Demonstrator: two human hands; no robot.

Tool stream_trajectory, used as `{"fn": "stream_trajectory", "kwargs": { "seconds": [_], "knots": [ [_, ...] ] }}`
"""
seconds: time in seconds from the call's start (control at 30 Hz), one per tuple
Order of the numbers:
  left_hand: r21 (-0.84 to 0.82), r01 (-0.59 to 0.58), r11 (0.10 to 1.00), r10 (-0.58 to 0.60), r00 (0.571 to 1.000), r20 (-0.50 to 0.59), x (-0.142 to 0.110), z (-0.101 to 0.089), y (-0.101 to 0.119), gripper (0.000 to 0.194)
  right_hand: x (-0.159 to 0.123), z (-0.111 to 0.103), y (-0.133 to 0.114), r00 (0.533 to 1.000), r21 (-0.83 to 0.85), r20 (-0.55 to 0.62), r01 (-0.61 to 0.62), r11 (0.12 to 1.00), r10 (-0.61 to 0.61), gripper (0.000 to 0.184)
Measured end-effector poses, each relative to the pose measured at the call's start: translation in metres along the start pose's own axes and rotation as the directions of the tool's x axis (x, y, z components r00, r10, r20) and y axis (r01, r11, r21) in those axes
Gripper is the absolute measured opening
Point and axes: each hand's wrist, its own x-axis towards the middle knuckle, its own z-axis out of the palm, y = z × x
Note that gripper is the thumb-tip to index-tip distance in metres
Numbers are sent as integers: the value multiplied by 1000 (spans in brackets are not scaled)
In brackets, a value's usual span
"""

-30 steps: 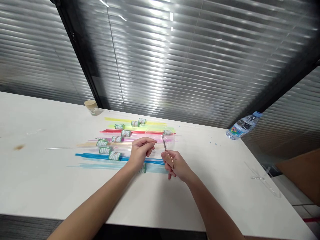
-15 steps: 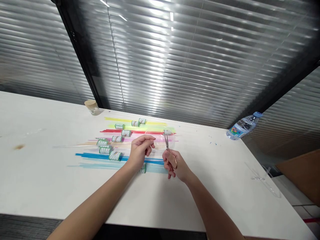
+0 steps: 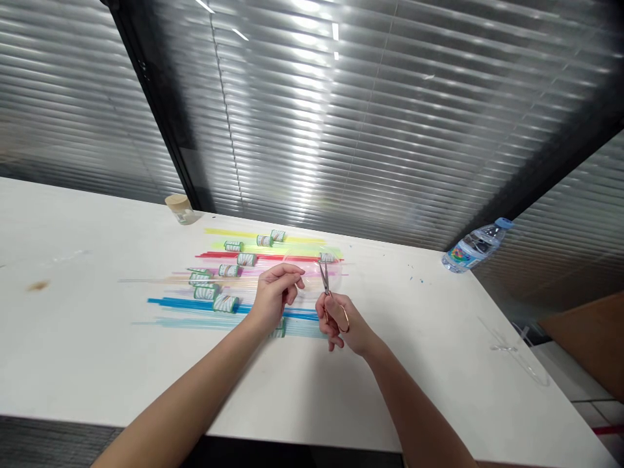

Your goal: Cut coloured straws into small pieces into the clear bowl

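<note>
My right hand (image 3: 344,323) is closed through the copper-coloured handles of a pair of scissors (image 3: 325,278), whose blades point up and away, slightly apart. My left hand (image 3: 280,290) is pinched, thumb against the curled fingers, left of the blades. A thin, clear strip (image 3: 160,281) runs out leftward from behind that hand and seems to be held in it; its gripped end is too faint to make out. Beneath both hands lie bundles of coloured strips, blue (image 3: 180,305), red (image 3: 214,255) and yellow (image 3: 227,232) among them, with patterned paper labels (image 3: 225,303) around or on them.
A jar with a wooden-looking lid (image 3: 180,209) stands at the back left. At the right edge a water bottle (image 3: 475,246) is tilted in view. Looped clear material (image 3: 507,349) lies at the right of the white table (image 3: 302,396). Blinds rise behind it.
The clear strip's left end has shifted right and slightly up. The scissors have turned a little in my right hand, and my left hand has moved slightly right.
</note>
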Motion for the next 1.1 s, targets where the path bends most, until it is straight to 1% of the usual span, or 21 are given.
{"fn": "stream_trajectory", "kwargs": {
  "seconds": [0.17,0.23,0.3,0.4,0.5,0.57,0.77,0.97,1.1],
  "knots": [
    [-16,-24,1000,24,999,-21,2,0,1,16,2,3,1,997,-2,-77,-18,1000,18,60],
    [-25,-37,999,36,999,-38,2,0,3,16,2,5,2,997,-20,-73,-29,999,28,59],
    [-21,-39,999,38,999,-38,1,0,4,16,1,6,3,999,-38,-46,-28,999,27,57],
    [9,-24,1000,24,1000,5,0,0,2,16,0,6,2,999,-42,-27,-18,999,17,56],
    [55,-15,998,11,998,66,-2,0,-2,15,1,5,2,999,-36,-44,-13,999,11,56],
    [80,-19,997,12,996,86,-2,0,-5,15,1,4,2,998,-33,-54,-11,999,9,55],
    [118,-26,993,15,995,101,-3,0,-5,14,2,4,2,997,-45,-70,-22,999,19,55],
    [133,-20,991,8,995,95,-4,1,-3,13,1,4,-1,994,-77,-95,-53,996,46,54],
    [127,-21,992,9,995,98,-5,2,-1,13,1,4,-1,994,-74,-101,-52,996,44,54]
  ]
}}
